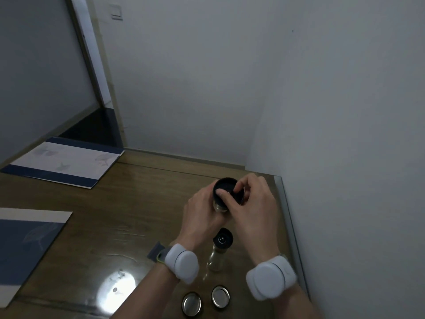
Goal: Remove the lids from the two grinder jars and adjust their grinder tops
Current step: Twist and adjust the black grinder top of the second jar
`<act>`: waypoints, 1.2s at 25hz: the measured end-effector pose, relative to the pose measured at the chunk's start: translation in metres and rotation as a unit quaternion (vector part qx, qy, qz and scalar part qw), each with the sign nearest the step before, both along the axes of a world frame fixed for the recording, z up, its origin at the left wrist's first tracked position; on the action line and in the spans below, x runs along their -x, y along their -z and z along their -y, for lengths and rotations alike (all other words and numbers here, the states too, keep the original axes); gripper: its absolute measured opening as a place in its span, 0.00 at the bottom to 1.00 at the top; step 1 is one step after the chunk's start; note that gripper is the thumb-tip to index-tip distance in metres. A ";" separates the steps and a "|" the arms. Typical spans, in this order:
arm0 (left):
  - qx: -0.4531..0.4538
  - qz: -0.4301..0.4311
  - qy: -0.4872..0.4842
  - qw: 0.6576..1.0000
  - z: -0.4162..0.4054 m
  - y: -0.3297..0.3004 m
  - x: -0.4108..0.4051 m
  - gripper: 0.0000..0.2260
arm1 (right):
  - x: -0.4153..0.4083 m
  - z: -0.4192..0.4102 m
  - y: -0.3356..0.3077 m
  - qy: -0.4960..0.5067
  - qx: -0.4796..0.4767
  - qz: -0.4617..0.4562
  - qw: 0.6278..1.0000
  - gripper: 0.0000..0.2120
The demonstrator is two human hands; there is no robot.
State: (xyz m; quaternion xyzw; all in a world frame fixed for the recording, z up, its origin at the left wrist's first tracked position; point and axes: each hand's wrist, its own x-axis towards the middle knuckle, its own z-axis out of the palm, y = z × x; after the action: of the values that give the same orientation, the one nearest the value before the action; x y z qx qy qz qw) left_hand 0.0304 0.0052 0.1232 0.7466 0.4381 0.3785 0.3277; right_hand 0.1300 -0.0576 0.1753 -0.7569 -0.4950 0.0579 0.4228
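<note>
Above the wooden table, my left hand (202, 209) is wrapped round the glass body of a grinder jar (220, 207). Fingers of my right hand (255, 203) pinch the jar's black grinder top (226, 187), whose open upper side faces me. A second grinder jar (218, 252) stands upright on the table between my wrists, its black top uncovered. Two round silvery lids (191, 303) (220, 297) lie side by side near the table's front edge. Both wrists carry white bands.
The table (119, 226) is glossy brown wood with a bright lamp reflection at the front. Two blue-and-white booklets (66, 163) (25, 245) lie on its left side. A white wall runs close along the right edge and the back.
</note>
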 end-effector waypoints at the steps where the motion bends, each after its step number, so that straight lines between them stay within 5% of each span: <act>1: 0.002 0.002 0.000 1.000 0.001 0.000 -0.001 0.21 | 0.001 0.000 0.002 0.003 -0.002 0.003 1.000 0.16; 14: 0.060 -0.075 0.015 0.995 -0.001 -0.002 0.006 0.25 | -0.055 -0.008 -0.028 -0.202 0.108 0.044 0.972 0.10; 30: 0.052 -0.061 0.029 0.996 0.009 -0.006 -0.007 0.23 | -0.052 -0.006 -0.019 -0.163 0.086 0.002 0.983 0.09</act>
State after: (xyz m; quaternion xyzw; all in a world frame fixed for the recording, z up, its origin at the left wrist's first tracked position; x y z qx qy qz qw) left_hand 0.0377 -0.0042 0.1287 0.7625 0.4545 0.2994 0.3498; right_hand 0.1824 -0.0513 0.1946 -0.6994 -0.6060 0.1671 0.3401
